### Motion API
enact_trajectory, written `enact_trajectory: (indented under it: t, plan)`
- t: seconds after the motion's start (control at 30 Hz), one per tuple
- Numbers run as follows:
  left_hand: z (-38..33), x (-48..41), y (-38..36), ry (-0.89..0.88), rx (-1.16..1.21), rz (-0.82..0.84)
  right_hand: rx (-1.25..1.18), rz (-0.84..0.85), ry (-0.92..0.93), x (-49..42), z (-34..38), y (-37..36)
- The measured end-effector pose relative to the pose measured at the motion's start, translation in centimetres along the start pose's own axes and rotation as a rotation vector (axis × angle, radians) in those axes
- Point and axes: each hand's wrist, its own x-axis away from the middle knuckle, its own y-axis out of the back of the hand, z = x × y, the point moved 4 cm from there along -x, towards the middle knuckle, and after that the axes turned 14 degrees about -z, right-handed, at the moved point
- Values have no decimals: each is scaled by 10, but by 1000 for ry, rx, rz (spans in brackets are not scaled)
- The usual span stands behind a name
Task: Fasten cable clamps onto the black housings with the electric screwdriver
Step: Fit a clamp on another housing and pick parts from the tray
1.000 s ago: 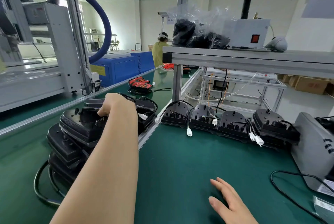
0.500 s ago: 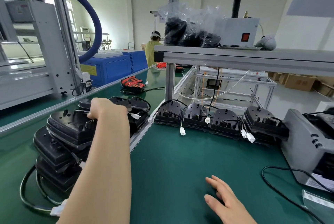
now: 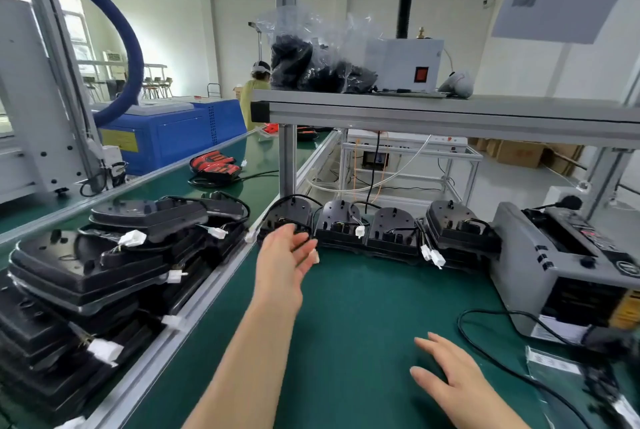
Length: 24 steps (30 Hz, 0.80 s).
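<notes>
I count four black housings (image 3: 391, 229) standing in a row at the back of the green counter (image 3: 363, 311), under the metal shelf (image 3: 450, 113). White plugs hang on wires along the row. My left grip (image 3: 284, 259) reaches out to the leftmost housing (image 3: 294, 212), fingers apart and holding nothing. It covers that housing's lower edge, so I cannot tell whether it touches. My right grip (image 3: 450, 382) lies flat and loose on the counter close to me, holding nothing.

On the belt (image 3: 166, 184) to my left sits a pile of more housings (image 3: 86, 272), too overlapped to count. One grey machine (image 3: 554, 255) stands at the right end of the row, with one black cable (image 3: 485, 316) looping in front of it. The shelf carries one clear bag of black parts (image 3: 311, 61) and one white box (image 3: 405, 65) with a red switch.
</notes>
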Motion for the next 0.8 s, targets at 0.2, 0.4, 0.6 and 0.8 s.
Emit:
enact_trajectory:
  t: [0.2,0.4,0.6,0.8]
  plan:
    - [91,7,-105,-163,-668,362,118,-103,-11,-11,-20,2]
    - [136,1,-185,-182,-865,425,274,-84,96,-19,-26,-3]
    - [160,-14,-222,-20,-909,365,226,-116,143,-17,-29,-4]
    - [177,-15,-228,162,-748,349,197,-128,165,-15,-35,-8]
